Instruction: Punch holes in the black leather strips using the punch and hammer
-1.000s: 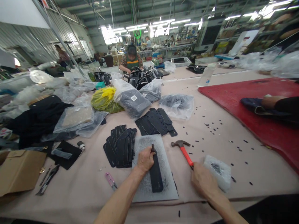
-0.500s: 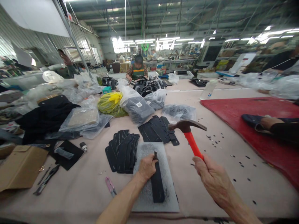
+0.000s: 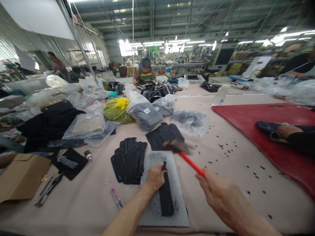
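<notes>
My left hand is closed round a small metal punch held upright on a long black strip. The strip lies on a grey pad in front of me. My right hand grips the red handle of a hammer. Its brown head is smeared by motion just above and right of the punch top. A fan of black cut pieces lies left of the pad, and another stack lies beyond it.
Small purple snips lie left of my arm. A cardboard box sits far left, with plastic bags and a yellow bag beyond. A red mat covers the right side. A person works at the far end.
The hammer went from resting on the table to raised high, and now swings down toward the punch. My left hand has kept its hold on the punch.
</notes>
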Demonstrator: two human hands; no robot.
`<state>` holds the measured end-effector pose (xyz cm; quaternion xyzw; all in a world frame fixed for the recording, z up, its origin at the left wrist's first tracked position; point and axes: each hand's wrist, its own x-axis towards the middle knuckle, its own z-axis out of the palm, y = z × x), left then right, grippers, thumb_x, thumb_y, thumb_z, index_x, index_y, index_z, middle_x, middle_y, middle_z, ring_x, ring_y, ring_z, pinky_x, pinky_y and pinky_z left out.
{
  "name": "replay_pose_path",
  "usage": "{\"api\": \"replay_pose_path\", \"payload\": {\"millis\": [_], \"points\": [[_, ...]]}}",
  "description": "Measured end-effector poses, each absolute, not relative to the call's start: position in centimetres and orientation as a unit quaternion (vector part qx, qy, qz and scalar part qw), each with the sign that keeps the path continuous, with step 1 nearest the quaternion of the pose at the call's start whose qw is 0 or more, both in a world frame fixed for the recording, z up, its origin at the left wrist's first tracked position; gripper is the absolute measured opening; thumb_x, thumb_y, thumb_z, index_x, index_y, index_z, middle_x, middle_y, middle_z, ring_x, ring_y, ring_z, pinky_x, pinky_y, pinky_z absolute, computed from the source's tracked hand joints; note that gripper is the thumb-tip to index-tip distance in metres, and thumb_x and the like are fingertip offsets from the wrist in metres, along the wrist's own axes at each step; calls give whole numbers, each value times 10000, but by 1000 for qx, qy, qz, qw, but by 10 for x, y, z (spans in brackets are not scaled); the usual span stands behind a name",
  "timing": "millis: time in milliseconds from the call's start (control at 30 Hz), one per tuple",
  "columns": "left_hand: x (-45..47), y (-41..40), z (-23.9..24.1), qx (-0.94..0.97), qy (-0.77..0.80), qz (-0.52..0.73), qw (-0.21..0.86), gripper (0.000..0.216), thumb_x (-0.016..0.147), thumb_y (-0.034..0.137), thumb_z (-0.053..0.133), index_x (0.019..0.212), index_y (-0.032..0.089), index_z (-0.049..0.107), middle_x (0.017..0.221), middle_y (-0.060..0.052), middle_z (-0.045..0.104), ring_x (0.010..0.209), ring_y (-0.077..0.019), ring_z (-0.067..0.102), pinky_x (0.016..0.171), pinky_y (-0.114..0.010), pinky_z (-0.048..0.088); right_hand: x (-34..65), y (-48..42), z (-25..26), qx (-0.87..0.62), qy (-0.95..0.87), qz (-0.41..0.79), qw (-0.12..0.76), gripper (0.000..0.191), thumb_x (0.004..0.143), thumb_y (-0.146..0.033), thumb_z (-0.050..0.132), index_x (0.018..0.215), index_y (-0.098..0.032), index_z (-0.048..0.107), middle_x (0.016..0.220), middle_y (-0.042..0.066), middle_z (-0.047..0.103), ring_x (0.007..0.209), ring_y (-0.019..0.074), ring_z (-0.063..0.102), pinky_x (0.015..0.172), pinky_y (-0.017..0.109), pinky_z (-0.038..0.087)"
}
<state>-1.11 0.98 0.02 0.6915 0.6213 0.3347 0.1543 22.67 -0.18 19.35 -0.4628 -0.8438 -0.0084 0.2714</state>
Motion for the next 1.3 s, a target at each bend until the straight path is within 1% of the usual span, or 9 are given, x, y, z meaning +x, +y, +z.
{"api": "replay_pose_path", "payload": {"millis": [100,267,433,667,800,867,933,1133,1300], "points": [[-12,10,2,693,619,335,156,103,839,150,506,857,210,588,756,-48,665,731,-215,648,655,-312,465,232,-2,191,-480,-860,50,165,333,952,-475,376,733,-247,481,474,-34,486,345,124,380,432,286,159],[-12,10,6,691,619,333,167,99,843,160,510,862,210,593,773,-61,673,742,-229,651,668,-324,473,227,-2,201,-554,-765,75,320,406,947,-551,280,732,-251,451,495,-8,457,412,143,409,475,285,277],[-12,9,8,691,611,345,174,122,833,145,503,876,213,595,784,-54,674,759,-229,651,676,-324,481,240,1,175,-559,-814,131,96,361,898,-546,383,731,-248,499,491,-2,492,393,146,405,469,296,174],[-12,10,12,686,614,341,188,122,846,142,500,893,203,595,812,-51,681,776,-212,658,709,-319,494,276,14,95,-637,-729,245,52,399,961,-425,259,744,-221,525,603,27,586,564,190,573,538,288,352],[-13,10,10,689,619,329,184,94,851,160,503,859,199,587,790,-53,675,762,-214,653,700,-318,490,259,6,56,-647,-750,125,56,344,920,-333,366,1071,-128,598,1023,182,660,905,296,626,747,396,456],[-13,10,8,690,624,320,180,90,856,176,500,864,199,587,790,-55,675,768,-217,652,704,-318,489,235,-5,49,-590,-796,82,104,452,881,-327,457,1283,-129,517,1331,206,524,1174,342,510,933,472,406],[-13,10,8,688,630,313,180,105,864,190,489,875,196,593,795,-58,678,764,-215,651,710,-317,487,206,-19,47,-505,-845,122,125,558,852,-358,526,1376,-180,458,1463,149,417,1320,334,376,1061,502,304],[-13,21,20,608,652,380,247,138,843,208,507,906,188,628,806,-30,692,737,-176,633,701,-280,474,161,-46,30,-411,-875,233,107,747,797,-389,587,1473,-190,339,1539,96,321,1429,333,174,1148,565,85],[-27,27,32,499,695,442,270,160,834,277,519,797,157,619,704,-19,670,659,-165,616,637,-257,456,166,-44,31,-408,-873,250,96,729,780,-384,601,1447,-185,384,1537,108,322,1422,342,187,1142,572,65]]}}
